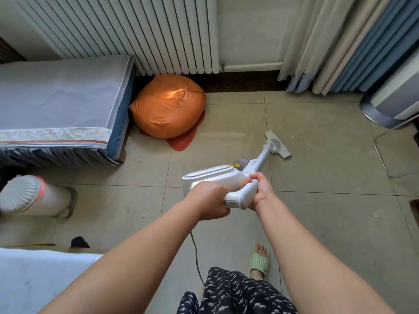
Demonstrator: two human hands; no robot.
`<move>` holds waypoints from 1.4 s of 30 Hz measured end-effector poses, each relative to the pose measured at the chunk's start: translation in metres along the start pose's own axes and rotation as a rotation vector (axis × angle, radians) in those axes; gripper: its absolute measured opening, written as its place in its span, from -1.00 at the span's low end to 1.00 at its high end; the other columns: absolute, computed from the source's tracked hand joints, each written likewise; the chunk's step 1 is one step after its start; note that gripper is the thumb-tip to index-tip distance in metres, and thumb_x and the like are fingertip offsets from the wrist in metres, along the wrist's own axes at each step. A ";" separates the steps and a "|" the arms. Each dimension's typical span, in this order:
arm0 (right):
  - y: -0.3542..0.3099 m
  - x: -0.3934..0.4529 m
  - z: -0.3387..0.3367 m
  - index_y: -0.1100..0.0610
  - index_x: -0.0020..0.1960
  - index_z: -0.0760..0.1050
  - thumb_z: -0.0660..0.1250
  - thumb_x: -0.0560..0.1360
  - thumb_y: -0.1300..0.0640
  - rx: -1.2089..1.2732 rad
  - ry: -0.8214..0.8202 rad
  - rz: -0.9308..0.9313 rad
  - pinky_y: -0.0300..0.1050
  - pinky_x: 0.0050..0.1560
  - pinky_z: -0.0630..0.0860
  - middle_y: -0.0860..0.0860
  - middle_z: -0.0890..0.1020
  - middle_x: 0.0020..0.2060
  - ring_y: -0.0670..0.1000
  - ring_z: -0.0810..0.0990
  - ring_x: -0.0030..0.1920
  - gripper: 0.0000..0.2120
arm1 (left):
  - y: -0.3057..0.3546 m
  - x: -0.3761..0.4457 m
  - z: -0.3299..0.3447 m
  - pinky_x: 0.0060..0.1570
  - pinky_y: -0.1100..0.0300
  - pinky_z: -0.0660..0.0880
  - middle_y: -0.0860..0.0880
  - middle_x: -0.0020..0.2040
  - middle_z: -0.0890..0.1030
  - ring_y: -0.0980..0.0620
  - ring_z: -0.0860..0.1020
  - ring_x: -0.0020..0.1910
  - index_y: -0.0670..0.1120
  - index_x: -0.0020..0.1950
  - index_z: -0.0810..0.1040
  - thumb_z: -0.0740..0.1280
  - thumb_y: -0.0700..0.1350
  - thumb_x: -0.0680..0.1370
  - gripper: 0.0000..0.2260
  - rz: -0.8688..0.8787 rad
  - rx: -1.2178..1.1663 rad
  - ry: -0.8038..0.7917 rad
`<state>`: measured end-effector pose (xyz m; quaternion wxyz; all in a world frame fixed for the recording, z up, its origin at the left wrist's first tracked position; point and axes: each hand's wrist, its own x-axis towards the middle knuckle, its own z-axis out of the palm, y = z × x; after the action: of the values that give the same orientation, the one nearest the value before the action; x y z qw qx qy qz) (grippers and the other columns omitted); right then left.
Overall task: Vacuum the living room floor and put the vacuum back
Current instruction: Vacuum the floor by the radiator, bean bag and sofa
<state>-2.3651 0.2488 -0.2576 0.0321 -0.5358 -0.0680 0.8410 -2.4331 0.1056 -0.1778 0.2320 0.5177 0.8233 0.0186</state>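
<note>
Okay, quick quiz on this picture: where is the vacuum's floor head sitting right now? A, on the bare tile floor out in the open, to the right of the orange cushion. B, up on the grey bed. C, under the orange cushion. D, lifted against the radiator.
A: the floor head lies flat on the tile floor, clear to the right of the orange cushion, while the left hand and right hand grip the vacuum.

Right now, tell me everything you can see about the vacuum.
The vacuum is a white corded stick model, plastic by its look, with a yellow label on the body. Its tube slants down to a flat floor head resting on the tile floor. The left hand and right hand both grip its handle.
</note>
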 end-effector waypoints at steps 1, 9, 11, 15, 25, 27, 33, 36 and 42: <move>-0.003 0.002 0.000 0.07 -0.39 0.25 0.26 0.14 0.25 -0.002 0.006 -0.003 -0.33 -0.48 0.39 -0.10 0.38 -0.57 -0.10 0.34 -0.58 -0.81 | 0.001 0.003 -0.001 -0.30 0.20 0.33 0.02 -0.19 0.62 -0.07 0.54 -0.18 0.08 -0.19 0.40 0.30 -0.04 0.41 -0.92 -0.001 -0.004 -0.005; -0.076 0.018 -0.025 0.07 -0.35 0.27 0.28 0.16 0.24 0.033 0.005 0.007 -0.34 -0.52 0.41 -0.11 0.40 -0.57 -0.13 0.38 -0.60 -0.81 | 0.042 0.064 -0.001 -0.32 0.19 0.29 0.00 -0.21 0.61 -0.08 0.49 -0.24 0.03 -0.18 0.45 0.30 -0.03 0.42 -0.94 0.018 -0.004 -0.017; -0.090 0.020 -0.028 0.07 -0.35 0.27 0.28 0.16 0.23 0.037 -0.001 -0.009 -0.36 -0.51 0.40 -0.11 0.40 -0.58 -0.14 0.37 -0.60 -0.81 | 0.051 0.076 -0.001 -0.32 0.18 0.29 -0.01 -0.22 0.61 -0.09 0.50 -0.23 0.03 -0.19 0.45 0.30 -0.03 0.42 -0.95 0.024 -0.008 -0.017; -0.117 0.022 -0.031 0.08 -0.35 0.27 0.27 0.18 0.24 0.063 -0.003 -0.007 -0.36 -0.52 0.39 -0.09 0.40 -0.58 -0.13 0.37 -0.60 -0.82 | 0.062 0.102 -0.005 -0.32 0.18 0.30 0.00 -0.23 0.60 -0.10 0.52 -0.22 0.01 -0.17 0.48 0.30 -0.04 0.41 -0.94 0.037 -0.023 -0.008; -0.168 0.027 -0.038 0.09 -0.35 0.28 0.27 0.19 0.24 0.073 0.016 -0.012 -0.36 -0.51 0.39 -0.08 0.40 -0.58 -0.13 0.37 -0.61 -0.84 | 0.085 0.147 -0.009 -0.32 0.18 0.32 -0.01 -0.22 0.61 -0.11 0.54 -0.21 0.00 -0.15 0.51 0.31 -0.03 0.41 -0.93 0.051 -0.042 -0.008; -0.179 0.028 -0.040 0.11 -0.34 0.28 0.25 0.26 0.24 0.063 0.019 -0.013 -0.36 -0.52 0.40 -0.07 0.40 -0.58 -0.13 0.37 -0.62 -0.86 | 0.092 0.156 -0.011 -0.32 0.18 0.31 -0.02 -0.21 0.62 -0.11 0.54 -0.20 -0.01 -0.13 0.53 0.31 -0.04 0.42 -0.91 0.054 -0.046 -0.004; -0.212 0.032 -0.048 0.10 -0.29 0.30 0.26 0.24 0.25 0.049 0.033 -0.039 -0.34 -0.54 0.40 -0.07 0.40 -0.56 -0.13 0.38 -0.62 -0.85 | 0.113 0.181 -0.018 -0.30 0.20 0.27 -0.02 -0.17 0.62 -0.08 0.48 -0.21 -0.01 -0.09 0.53 0.31 -0.04 0.45 -0.91 0.056 -0.044 -0.010; -0.228 0.032 -0.055 0.10 -0.29 0.29 0.27 0.21 0.25 0.036 0.038 -0.061 -0.33 -0.53 0.41 -0.07 0.41 -0.57 -0.13 0.38 -0.61 -0.83 | 0.124 0.194 -0.018 -0.31 0.19 0.27 0.00 -0.19 0.60 -0.06 0.46 -0.23 -0.01 -0.09 0.53 0.32 -0.03 0.44 -0.90 0.051 -0.058 -0.022; -0.239 0.024 -0.072 0.12 -0.29 0.28 0.24 0.23 0.25 0.084 0.011 -0.055 -0.33 -0.55 0.41 -0.07 0.40 -0.58 -0.12 0.37 -0.64 -0.86 | 0.145 0.202 -0.017 -0.33 0.18 0.28 0.04 -0.29 0.50 -0.08 0.47 -0.24 0.01 -0.17 0.47 0.31 -0.03 0.44 -0.94 0.098 -0.024 -0.034</move>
<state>-2.3145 0.4942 -0.2733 0.0778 -0.5367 -0.0472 0.8389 -2.3893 0.3505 -0.1967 0.2511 0.5548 0.7926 0.0310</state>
